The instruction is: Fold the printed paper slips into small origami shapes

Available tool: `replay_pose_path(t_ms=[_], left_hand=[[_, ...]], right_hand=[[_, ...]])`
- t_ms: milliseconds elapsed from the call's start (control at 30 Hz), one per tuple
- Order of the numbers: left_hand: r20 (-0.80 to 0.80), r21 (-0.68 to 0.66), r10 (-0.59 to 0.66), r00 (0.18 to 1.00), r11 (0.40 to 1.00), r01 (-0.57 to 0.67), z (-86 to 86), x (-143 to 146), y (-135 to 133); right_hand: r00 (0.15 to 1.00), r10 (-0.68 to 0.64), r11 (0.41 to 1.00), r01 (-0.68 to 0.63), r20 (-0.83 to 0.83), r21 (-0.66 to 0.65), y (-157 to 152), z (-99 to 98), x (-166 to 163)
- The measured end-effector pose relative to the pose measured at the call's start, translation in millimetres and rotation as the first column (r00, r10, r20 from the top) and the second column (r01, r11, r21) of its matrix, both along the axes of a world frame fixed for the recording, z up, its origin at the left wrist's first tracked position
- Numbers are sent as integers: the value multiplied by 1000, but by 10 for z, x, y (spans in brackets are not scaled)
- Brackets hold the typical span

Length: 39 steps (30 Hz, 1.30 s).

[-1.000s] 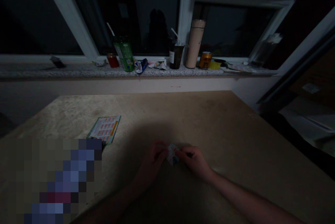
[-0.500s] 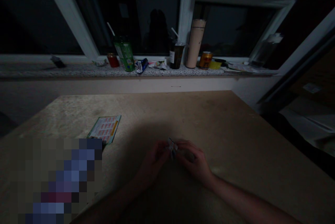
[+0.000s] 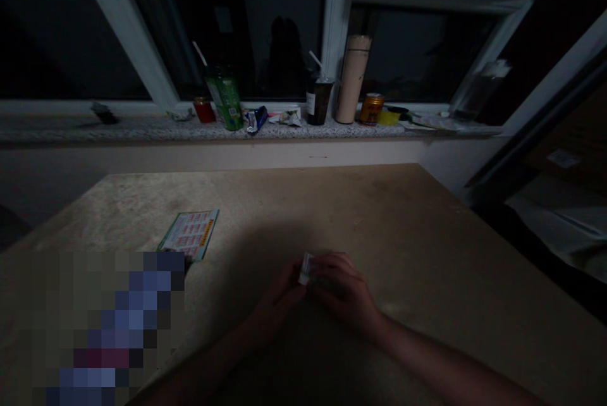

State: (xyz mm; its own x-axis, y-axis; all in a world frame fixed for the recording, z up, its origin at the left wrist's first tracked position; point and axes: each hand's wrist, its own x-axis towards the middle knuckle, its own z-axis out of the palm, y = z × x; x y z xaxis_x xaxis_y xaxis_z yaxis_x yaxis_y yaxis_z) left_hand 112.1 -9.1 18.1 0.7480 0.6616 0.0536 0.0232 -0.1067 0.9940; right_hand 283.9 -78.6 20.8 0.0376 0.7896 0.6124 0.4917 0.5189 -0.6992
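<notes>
A small folded paper piece (image 3: 305, 269), pale with dim markings, sits between my two hands above the tabletop (image 3: 379, 216). My left hand (image 3: 283, 292) pinches its left side, thumb toward me. From the right, the bent fingers of my right hand (image 3: 345, 282) close on the same piece and cover much of it. The dim light hides the finer folds and the fingertips of my left hand.
A printed card (image 3: 192, 232) lies on the table to the left, beside a pixelated patch. On the granite sill (image 3: 284, 132) stand a green bottle (image 3: 228, 102), a dark cup (image 3: 318, 102), a beige flask (image 3: 353, 80) and a gold can (image 3: 371, 109).
The paper piece looked spread and pointed before; now it shows as a narrow, flatter strip. My right hand has moved slightly left, its fingers covering more of the paper.
</notes>
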Motion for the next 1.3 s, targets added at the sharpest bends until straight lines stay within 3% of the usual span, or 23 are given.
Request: replay_pose_path(t_ms=[233, 500, 867, 1033, 1300], left_hand=[[-174, 35, 228, 958, 974, -225, 37, 54, -6], [-270, -1, 315, 910, 945, -327, 40, 64, 64], [-250, -98, 271, 930, 948, -302, 113, 83, 56], [-261, -92, 263, 929, 951, -296, 56, 69, 86], [-282, -16, 221, 934, 972, -235, 166, 92, 53]], right_hand=[[983, -62, 998, 66, 174, -17, -25, -33, 14], [989, 8, 997, 5, 151, -82, -30, -60, 33], [998, 56, 988, -53, 16, -144, -9, -136, 52], [992, 126, 976, -127, -19, -175, -7, -143, 66], [996, 92, 984, -92, -2, -151, -32, -123, 68]])
